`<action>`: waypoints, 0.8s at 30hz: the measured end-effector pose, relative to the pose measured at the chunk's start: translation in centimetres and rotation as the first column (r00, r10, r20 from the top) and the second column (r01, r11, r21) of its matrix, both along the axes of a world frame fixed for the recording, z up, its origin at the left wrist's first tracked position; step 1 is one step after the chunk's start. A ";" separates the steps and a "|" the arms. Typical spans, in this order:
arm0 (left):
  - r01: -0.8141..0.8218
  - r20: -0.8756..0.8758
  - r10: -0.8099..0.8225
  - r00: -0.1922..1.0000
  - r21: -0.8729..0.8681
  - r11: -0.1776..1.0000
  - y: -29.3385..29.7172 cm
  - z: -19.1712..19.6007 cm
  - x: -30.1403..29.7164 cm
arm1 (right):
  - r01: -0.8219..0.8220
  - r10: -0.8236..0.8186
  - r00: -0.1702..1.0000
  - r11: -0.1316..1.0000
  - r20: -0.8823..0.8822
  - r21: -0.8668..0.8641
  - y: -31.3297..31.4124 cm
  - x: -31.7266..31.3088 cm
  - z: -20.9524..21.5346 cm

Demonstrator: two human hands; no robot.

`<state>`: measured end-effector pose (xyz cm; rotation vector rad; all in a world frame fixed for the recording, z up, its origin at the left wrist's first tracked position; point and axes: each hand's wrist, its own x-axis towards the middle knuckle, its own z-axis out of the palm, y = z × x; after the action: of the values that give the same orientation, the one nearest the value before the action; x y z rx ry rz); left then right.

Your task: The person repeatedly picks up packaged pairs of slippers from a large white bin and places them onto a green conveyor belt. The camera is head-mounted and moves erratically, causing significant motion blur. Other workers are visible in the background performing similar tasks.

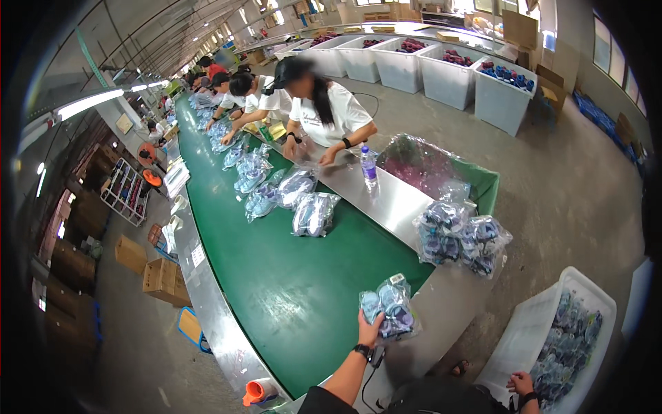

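My left hand (369, 329) grips a clear plastic bag of blue and purple shoes (390, 310) over the near end of the green conveyor belt (289, 303) and its metal edge. My right hand (522, 384) is low at the right, next to the near wall of a white bin (501, 355). Its fingers are loosely bent and apart, with nothing visible in them. Inside that bin lie several bagged blue-grey shoes (569, 338). More bagged shoes (463, 238) are piled on the metal ledge, ahead and right of my left hand.
Bagged shoes (315, 214) line the belt's far part. A co-worker in a white shirt (331, 114) handles a bag beside it, with others beyond. A water bottle (369, 169) stands on the ledge by a green-lined container (488, 190). An orange cup (256, 392) sits at the near left.
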<state>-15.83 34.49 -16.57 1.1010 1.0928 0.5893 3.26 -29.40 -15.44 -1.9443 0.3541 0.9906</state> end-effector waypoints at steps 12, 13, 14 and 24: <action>0.523 0.263 -0.453 0.852 -0.373 0.766 -6.6 9.2 9.5 | -0.114 0.006 0.942 0.946 0.335 0.302 6.0 4.8 7.6; 0.477 0.167 -0.448 0.878 -0.370 0.797 -8.6 10.2 10.5 | -0.120 0.006 0.953 0.926 0.303 0.359 7.0 5.8 8.7; 0.571 0.255 -0.513 0.819 -0.441 0.692 -10.1 11.5 11.2 | -0.002 -0.092 0.971 0.919 0.220 0.393 8.2 6.1 9.9; 0.880 0.381 -0.854 0.354 -0.444 0.167 -28.2 19.6 18.8 | 0.151 0.054 0.948 0.792 -0.314 0.592 6.7 9.3 14.7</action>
<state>2.93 6.32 3.00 0.9286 0.3379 -0.6840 12.57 -22.68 -0.79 -1.1807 0.2191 1.2068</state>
